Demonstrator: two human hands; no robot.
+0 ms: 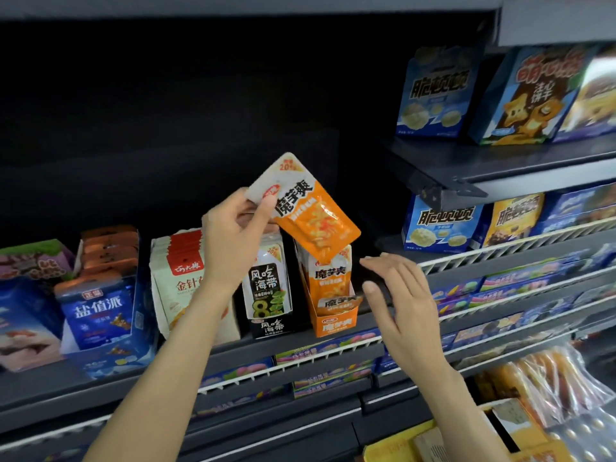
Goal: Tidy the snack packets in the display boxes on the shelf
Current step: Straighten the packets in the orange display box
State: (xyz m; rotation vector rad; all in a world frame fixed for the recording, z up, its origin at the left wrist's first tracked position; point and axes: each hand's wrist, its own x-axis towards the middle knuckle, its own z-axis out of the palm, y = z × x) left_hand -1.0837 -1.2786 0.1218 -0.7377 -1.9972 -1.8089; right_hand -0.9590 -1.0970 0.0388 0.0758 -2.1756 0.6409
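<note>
**Item: loose orange packet held above its display box**

- Held item: orange packet (308,208), pinched at its white top corner by the left hand (233,241), thumb and fingers clamped on the film. From the pinch the packet hangs toward 4 o'clock. Its long axis is tilted, running from 10 o'clock down to 4 o'clock, not upright like the packets below.
- Destination, by judgement: orange display box (335,323), directly under the packet's lower end. That end touches or overlaps the tops of the matching packets (330,278) standing in the box; contact cannot be told for certain. One packet lies slumped across the box front.
- Free hand: right hand (403,301), fingers straight and apart, holding nothing, just beside the box at its 3 o'clock. It is the nearer hand to the box.
- Requirement for entry, by judgement: the packet must turn upright and drop in line with the row.
- Neighbours: black display box (271,325) at the orange box's 9 o'clock, touching; cream packets (180,278) and blue box (100,315) further toward 9 o'clock.
- Surface: dark shelf (40,385), with a white wire rail (300,360) on the tier below. Dark open space above the boxes.
</note>
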